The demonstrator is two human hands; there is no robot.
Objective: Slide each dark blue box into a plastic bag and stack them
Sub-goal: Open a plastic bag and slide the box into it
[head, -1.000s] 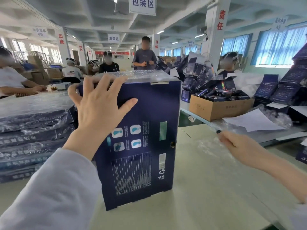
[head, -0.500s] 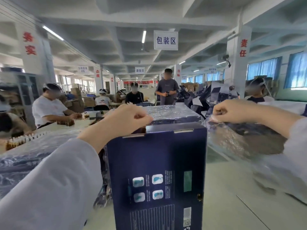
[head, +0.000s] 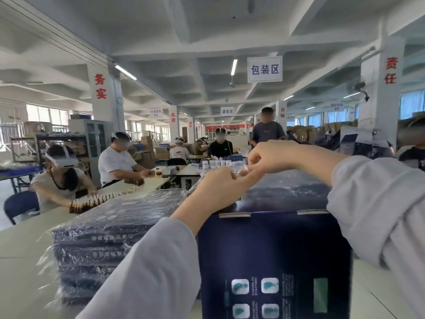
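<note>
Box (head: 273,254) upright, right hand (head: 276,157) (pinching bag (head: 243,172)) above

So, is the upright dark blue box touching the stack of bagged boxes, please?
Cannot tell. In the head view the left sleeve covers where the upright dark blue box and the stack of bagged boxes would meet.
</note>
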